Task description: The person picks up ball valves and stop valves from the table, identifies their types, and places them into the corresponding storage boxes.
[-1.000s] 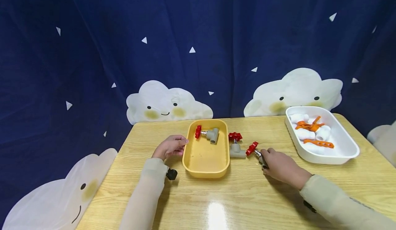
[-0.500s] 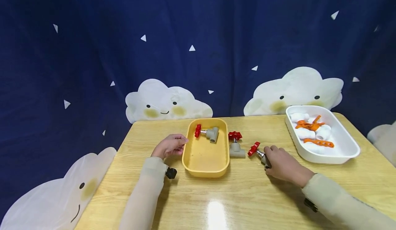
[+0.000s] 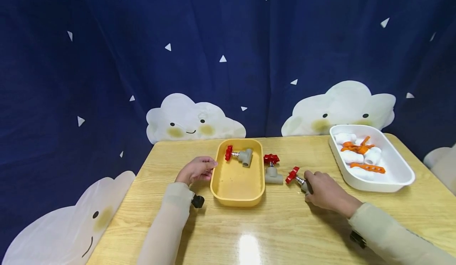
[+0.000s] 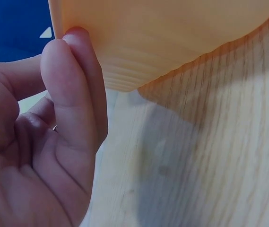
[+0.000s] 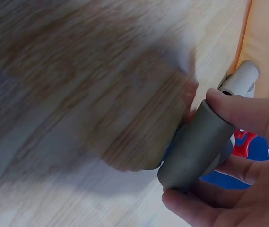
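My left hand (image 3: 197, 169) pinches the left rim of a yellow plastic tray (image 3: 237, 202); thumb and finger meet at its edge in the left wrist view. Inside the tray, near its back, lies a grey pipe valve (image 3: 245, 157) with a red handwheel. A second such valve (image 3: 273, 176) stands against the tray's right side, wheel toward the back. My right hand (image 3: 327, 191) holds a third valve (image 5: 195, 146) by the ends of its grey tube, between thumb and fingers. Its red handwheel (image 3: 293, 174) points up and left, close to the second valve.
On the wooden table (image 3: 213, 237), a white tray (image 3: 395, 178) at the back right holds several white pipe fittings (image 3: 352, 156) and orange strips (image 3: 367, 167). A dark blue curtain (image 3: 199, 39) with clouds hangs behind the table's far edge.
The held valve has shifted slightly to the right with my right hand, widening the gap to the second valve. My left hand stays at the yellow tray's rim.
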`<state>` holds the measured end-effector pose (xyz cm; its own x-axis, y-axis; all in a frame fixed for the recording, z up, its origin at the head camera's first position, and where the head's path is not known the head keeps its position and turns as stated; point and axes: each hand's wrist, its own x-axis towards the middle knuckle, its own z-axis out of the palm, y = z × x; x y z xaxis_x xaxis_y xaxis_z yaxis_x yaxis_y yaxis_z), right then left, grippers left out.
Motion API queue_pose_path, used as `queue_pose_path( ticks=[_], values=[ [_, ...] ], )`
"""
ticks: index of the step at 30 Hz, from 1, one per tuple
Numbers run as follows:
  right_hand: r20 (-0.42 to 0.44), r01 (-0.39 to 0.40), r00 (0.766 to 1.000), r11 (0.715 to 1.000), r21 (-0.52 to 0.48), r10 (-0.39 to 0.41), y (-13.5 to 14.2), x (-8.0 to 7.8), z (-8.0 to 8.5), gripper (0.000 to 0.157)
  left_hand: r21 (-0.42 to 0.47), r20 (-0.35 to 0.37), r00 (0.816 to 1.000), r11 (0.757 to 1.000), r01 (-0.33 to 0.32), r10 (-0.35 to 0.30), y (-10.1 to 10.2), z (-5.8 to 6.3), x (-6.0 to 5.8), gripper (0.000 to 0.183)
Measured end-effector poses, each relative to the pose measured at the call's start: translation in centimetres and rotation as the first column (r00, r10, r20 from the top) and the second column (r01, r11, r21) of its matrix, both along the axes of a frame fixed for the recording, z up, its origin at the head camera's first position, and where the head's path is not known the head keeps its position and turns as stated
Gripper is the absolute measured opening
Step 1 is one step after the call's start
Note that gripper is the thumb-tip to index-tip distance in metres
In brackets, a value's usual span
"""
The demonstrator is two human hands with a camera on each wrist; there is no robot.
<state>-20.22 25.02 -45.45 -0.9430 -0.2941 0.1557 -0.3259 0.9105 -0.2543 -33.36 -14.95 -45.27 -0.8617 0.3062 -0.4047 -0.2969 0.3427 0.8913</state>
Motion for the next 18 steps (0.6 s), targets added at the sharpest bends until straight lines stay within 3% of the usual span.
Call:
queue_pose_path(
  ticks=[9,18],
  values=[
    [0.009,0.013,1.0,1.0,-0.018,-0.013,0.0,0.1,0.0,0.044,-0.003,-0.001,1.0,1.0,-0.016,0.016,0.1,-0.3,-0.1,0.017],
    [-0.032,0.055,0.998,0.997,-0.061,-0.057,0.2,0.0,1.0,0.04,-0.011,-0.003,1.0,1.0,-0.008,0.008,0.1,-0.3,-0.1,0.018]
  ],
)
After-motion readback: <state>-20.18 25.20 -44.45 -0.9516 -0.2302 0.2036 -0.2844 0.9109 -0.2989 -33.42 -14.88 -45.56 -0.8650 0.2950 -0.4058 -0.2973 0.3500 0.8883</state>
